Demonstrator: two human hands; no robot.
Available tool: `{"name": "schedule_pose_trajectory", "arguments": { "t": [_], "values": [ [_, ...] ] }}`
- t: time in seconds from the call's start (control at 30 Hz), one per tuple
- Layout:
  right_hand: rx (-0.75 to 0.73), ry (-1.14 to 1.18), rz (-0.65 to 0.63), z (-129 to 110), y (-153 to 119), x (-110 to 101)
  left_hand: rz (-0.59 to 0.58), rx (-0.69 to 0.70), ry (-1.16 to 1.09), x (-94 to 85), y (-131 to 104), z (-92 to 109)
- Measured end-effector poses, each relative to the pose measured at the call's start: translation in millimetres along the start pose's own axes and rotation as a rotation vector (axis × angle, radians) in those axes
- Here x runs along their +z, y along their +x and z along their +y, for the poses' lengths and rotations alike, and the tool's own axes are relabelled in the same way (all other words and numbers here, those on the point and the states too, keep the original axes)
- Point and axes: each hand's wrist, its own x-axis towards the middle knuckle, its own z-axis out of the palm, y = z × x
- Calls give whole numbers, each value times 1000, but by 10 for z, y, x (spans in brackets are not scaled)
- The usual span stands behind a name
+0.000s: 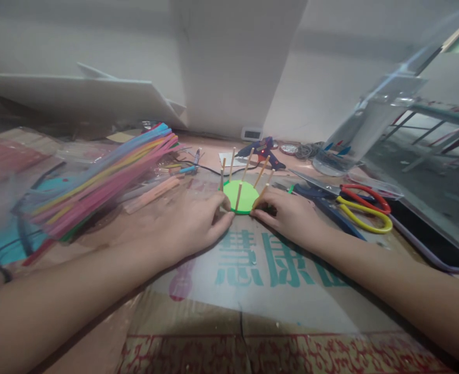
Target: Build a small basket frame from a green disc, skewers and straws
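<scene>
A bright green disc (245, 195) lies on a printed sheet (229, 306) in the middle of the view. Several thin wooden sticks (239, 196) stand up around its edge, some tilted outward. My left hand (209, 218) pinches the disc's left edge between thumb and fingers. On the opposite side, my right hand (279, 208) grips the right edge, its fingertips at the base of a stick. The fingertips' undersides are hidden.
Colourful fuzzy strips (112, 182) lie at the left. Behind the disc is a dark blue glue gun (266, 154). Scissors (364, 205), a phone (432, 236) and a clear container (334, 156) are at the right. White boards (77, 104) lean at the back left.
</scene>
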Motion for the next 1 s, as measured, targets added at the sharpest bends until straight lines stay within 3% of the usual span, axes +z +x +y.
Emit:
{"name": "schedule_pose_trajectory", "arguments": {
  "t": [0.2, 0.47, 1.0],
  "values": [
    [-10, 17, 3, 19, 0, 10, 75, 14, 170, -27, 6, -28],
    [-7, -11, -39, 2, -4, -55, -10, 15, 18, 53, 44, -50],
    [-56, 33, -47, 93, -8, -29, 10, 29, -79, 102, 104, -70]
  ]
}}
